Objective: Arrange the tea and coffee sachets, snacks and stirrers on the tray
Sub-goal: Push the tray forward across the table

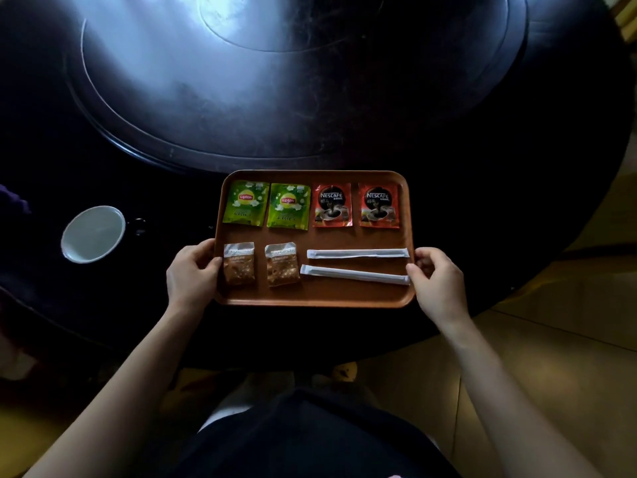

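**Op:** Right, status check, L to R. Left hand (193,270) is clamped on the tray's (310,298) left edge, thumb over the rim just beside the first snack packet (239,263), fingers underneath and out of view. I read that as a closed grip on the tray itself, not on any item.

**Sup:** Contents?

**Op:** Back row, L to R: two green tea sachets (245,202) (289,206), then two red coffee sachets (332,205) (379,205). All four flat, upright, side by side, none overlapping. Front row: the first snack packet and second snack packet (282,264) at left, near each other but apart. To their right, two paper-wrapped stirrers (358,253) (355,274) lying lengthwise, one behind the other. Nearer one sits a bit skewed vs. the far one.

**Sup:** Right side?

**Op:** Right hand (436,281) holds the tray's right edge, thumb tip touching the end of the nearer stirrer. Fingers curled narrow round the rim; again I judge it a hold on the tray.

**Sup:** Anything left off-tray?

**Op:** None visible. Only a white cup (93,234) on the dark table (310,98), well left of the tray. My assessment: arrangement approx. complete. Remaining, at most: square up the nearer stirrer and set the tray's final pos.
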A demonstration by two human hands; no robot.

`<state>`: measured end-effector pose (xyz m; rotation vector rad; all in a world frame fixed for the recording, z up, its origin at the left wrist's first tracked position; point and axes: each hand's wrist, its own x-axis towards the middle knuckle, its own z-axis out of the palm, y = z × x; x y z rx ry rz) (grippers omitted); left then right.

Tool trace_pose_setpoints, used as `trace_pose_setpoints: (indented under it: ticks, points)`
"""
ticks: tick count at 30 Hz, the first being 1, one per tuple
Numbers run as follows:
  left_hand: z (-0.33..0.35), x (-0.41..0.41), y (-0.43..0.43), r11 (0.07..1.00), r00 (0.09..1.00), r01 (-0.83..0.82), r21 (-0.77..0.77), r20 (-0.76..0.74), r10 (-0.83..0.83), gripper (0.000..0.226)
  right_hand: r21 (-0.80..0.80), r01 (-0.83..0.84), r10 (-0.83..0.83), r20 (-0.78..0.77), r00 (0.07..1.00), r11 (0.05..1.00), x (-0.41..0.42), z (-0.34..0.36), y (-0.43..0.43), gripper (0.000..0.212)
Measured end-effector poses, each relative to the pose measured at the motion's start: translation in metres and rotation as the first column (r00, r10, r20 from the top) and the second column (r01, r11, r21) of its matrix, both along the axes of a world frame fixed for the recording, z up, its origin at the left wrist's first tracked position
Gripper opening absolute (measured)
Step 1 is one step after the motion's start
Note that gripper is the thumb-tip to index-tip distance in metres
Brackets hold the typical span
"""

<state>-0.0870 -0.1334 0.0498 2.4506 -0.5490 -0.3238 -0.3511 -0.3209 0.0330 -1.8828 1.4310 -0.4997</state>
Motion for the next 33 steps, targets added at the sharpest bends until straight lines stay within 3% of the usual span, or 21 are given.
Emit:
trace_pose_setpoints:
  ticks: [7, 11, 21, 33]
  points:
    - [0.019, 0.074, -0.044, 0.991, 0.994, -0.036, -0.125, -0.103, 0.023, 0.036, 0.045, 0.018, -0.021, 0.061, 0.998, 0.999, 0.072, 0.023, -0.042, 0.023]
    - [0.027, 0.118, -0.065, 0.981, 0.987, -0.034, -0.19, -0.159, 0.004, 0.034, 0.02, 0.032, -0.033, 0.013, 0.999, 0.999, 0.113, 0.032, -0.057, 0.026]
    - [0.023, 0.2, -0.106, 0.986, 0.984, -0.007, -0.165, -0.179, -0.023, 0.032, 0.011, 0.077, -0.076, -0.093, 0.993, 0.997, 0.191, 0.028, -0.076, 0.023]
    - [0.007, 0.25, -0.127, 0.985, 0.981, 0.161, -0.064, -0.101, -0.167, 0.032, -0.038, 0.177, -0.181, -0.189, 0.965, 0.983, 0.231, 0.011, -0.074, 0.021]
